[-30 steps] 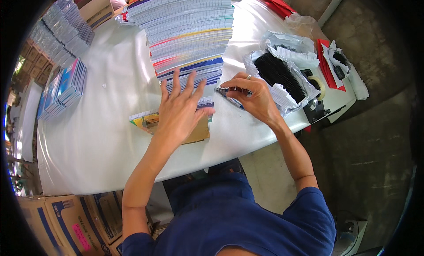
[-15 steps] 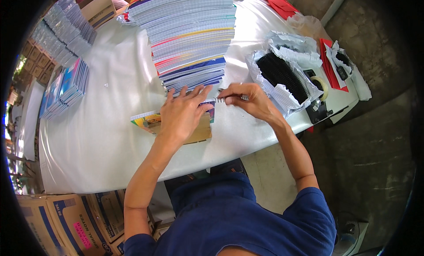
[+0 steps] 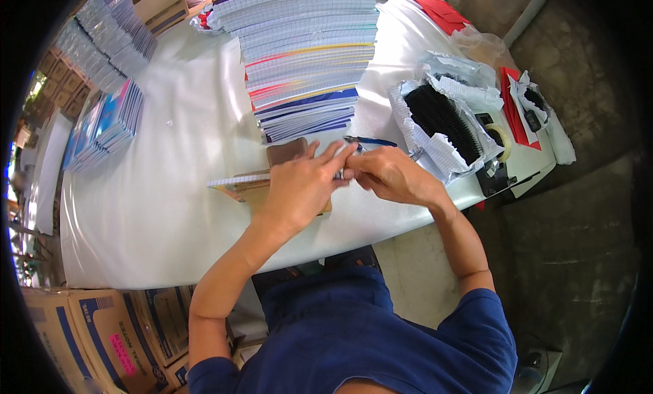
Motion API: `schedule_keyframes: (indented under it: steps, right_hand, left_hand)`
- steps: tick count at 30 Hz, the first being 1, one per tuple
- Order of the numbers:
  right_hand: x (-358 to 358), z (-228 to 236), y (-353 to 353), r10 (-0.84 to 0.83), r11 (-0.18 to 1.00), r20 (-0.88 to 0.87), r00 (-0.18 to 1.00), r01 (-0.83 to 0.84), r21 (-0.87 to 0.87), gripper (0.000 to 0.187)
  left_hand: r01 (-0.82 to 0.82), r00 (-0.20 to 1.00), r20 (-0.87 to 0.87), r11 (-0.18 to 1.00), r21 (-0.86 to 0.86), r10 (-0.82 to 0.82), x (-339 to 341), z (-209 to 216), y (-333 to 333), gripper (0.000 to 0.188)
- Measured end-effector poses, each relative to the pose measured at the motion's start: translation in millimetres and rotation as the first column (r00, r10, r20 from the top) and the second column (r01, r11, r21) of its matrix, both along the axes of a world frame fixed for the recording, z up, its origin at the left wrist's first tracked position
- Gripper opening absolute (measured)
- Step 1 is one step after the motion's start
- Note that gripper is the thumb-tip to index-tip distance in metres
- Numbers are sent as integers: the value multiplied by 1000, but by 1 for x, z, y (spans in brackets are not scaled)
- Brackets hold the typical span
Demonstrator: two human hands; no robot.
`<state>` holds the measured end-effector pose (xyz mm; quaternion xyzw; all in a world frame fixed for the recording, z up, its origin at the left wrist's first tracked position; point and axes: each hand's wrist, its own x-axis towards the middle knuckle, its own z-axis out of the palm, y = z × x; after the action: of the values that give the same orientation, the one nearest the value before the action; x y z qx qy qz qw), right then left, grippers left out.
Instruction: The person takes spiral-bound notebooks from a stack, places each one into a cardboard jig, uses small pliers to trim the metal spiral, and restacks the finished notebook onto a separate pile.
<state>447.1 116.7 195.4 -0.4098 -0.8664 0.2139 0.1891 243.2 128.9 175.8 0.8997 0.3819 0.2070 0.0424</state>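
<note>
A notebook (image 3: pixel 248 182) with a colourful cover and white page edges stands tilted on the white table in front of me, its brown backing toward my body. My left hand (image 3: pixel 299 190) lies across it and grips it, fingers stretched toward its right end. Bent close against those fingertips is my right hand (image 3: pixel 394 176), its fingers pinched at the notebook's right end. The dark spiral wire they were on is mostly hidden between the hands. Just beyond my right hand lie blue-handled pliers (image 3: pixel 375 142). A brown block (image 3: pixel 288 151) sits behind my left hand.
A long row of notebooks (image 3: pixel 306 61) fills the table's middle. Black spiral coils (image 3: pixel 442 122) lie in paper wrapping at the right, beside a tape roll (image 3: pixel 501 141) and red sheets (image 3: pixel 518 112). Blue notebooks (image 3: pixel 109 125) are stacked left; cartons (image 3: pixel 115 333) stand below the table's edge.
My right hand has turned over and closed in against my left fingertips, covering the wire. My left hand has shifted right and slightly nearer. The pliers and brown block now show.
</note>
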Motion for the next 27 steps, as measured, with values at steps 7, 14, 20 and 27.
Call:
schedule_keyframes:
  steps: [7,14,20,27]
  right_hand:
    - [14,-63,87,55,992,-96,994,-65,-104,24]
    - [-44,-110,109,310,925,144,940,-333,183,48]
    - [-42,-108,105,263,932,163,951,-295,212,49]
    - [3,-58,113,220,910,-183,958,-269,-316,45]
  left_hand:
    - [-31,999,17,966,255,28,6,-4,-14,60]
    - [-17,994,-106,999,37,21,3,-5,-4,71]
    - [32,999,9,975,219,-35,6,-10,1,72]
    - [-80,995,66,982,172,70,-9,-6,1,85]
